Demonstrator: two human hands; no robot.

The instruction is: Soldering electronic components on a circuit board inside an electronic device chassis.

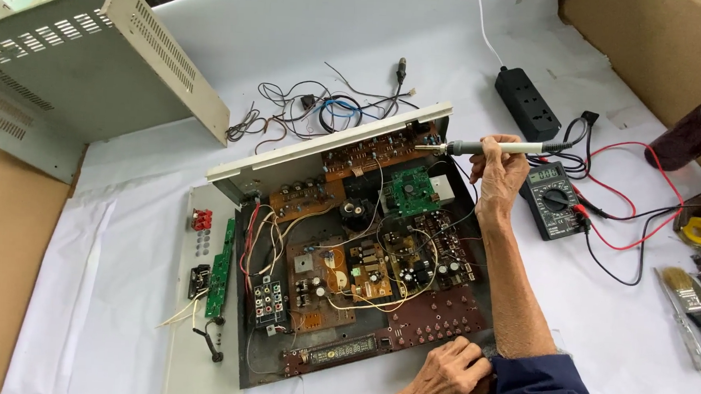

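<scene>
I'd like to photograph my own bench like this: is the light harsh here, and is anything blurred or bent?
Head view: soft, even light on the white table cover, only faint shadows beside the opened amplifier chassis; no strong glare; right hand with soldering iron and left hand look sharp; wide lens bows the edges slightly.

At ten o'clock a grey vented metal cover [70, 62] leans. A black power strip [527, 102] lies at one o'clock, a multimeter [554, 200] with red and black leads just below it. At three o'clock: a yellow tape roll [700, 231], a paintbrush [684, 314].
</scene>
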